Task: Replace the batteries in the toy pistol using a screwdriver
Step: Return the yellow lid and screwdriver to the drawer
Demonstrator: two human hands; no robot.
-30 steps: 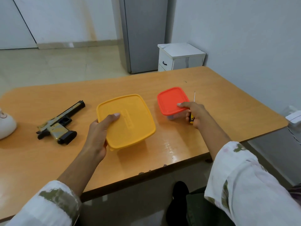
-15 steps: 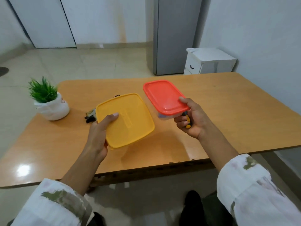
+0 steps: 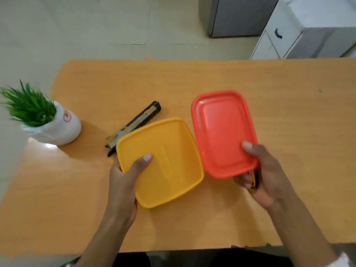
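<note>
My left hand (image 3: 125,176) grips the near left edge of a yellow-lidded box (image 3: 165,151), thumb on top of the lid. My right hand (image 3: 264,170) grips the near edge of a red-lidded box (image 3: 221,130), thumb on the lid, and the same hand also holds a yellow-and-black screwdriver (image 3: 254,179) under the box; only part of its handle shows. The toy pistol (image 3: 136,122), black with tan camouflage, lies on the wooden table (image 3: 289,112) behind the yellow box, which hides its grip end.
A small green plant in a white pot (image 3: 55,126) stands at the table's left end. Beyond the table are a white cabinet (image 3: 308,29) at the far right and a grey appliance (image 3: 240,16) on the tiled floor.
The view has tilted down and shifted over the table. Both boxes, lifted from the table a second ago, stay in my hands and now sit side by side nearer me; the yellow box covers part of the pistol.
</note>
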